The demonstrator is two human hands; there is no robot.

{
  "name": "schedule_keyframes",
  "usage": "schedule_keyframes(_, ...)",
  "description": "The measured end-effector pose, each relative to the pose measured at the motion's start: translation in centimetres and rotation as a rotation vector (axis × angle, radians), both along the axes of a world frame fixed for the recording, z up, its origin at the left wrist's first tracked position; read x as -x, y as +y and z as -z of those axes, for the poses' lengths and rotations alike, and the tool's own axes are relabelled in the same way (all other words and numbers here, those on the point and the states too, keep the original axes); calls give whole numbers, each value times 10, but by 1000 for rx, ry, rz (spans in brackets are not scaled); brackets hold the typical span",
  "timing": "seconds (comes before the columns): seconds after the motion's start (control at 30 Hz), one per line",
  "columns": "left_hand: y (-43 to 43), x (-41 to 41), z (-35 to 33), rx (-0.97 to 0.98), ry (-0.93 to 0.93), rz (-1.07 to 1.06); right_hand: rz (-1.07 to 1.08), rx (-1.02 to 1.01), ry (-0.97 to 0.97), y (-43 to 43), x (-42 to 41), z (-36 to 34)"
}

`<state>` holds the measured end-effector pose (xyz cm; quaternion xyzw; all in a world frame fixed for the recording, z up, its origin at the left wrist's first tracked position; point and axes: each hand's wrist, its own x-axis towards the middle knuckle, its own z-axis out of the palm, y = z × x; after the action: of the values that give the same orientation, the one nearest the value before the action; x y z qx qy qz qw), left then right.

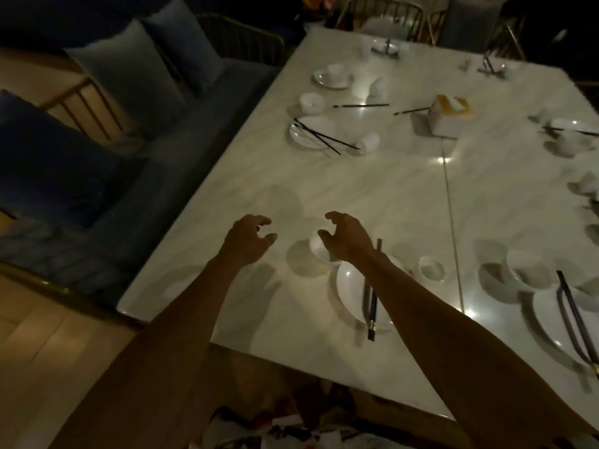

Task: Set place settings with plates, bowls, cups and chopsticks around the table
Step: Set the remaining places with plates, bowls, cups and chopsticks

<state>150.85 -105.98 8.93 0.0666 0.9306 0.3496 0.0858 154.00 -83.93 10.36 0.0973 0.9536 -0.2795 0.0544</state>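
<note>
- The bowl is set on the worktop, touching the plate, just under the right hand.
- Both hands are held loosely curled, with nothing gripped.
- The left hand is kept farther off, to the bowl's left.

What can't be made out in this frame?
Head view, bowl: half covered by the right hand; whether it grips is unclear.
Head view, dishes at the right edge: cut off by the frame.
Head view, far-end item: too dim and small to identify.
</note>
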Motion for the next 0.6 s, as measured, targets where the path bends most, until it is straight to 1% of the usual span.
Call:
schedule_keyframes(0.2, -145, 19, -6, 108, 36, -64, -71, -45, 26, -115, 30, 6)
schedule_keyframes(0.3, -202, 24, -10, 168, 25, -97, -82, -61, -13, -159, 39, 12)
schedule_keyframes(0.47, -270, 44, 6, 213, -11, -141, -89, -121, -102, -201, 54, 31)
schedule_keyframes(0.6, -306, 70, 15, 226, -25, -144, -104, -153, -148, -223, 87, 45)
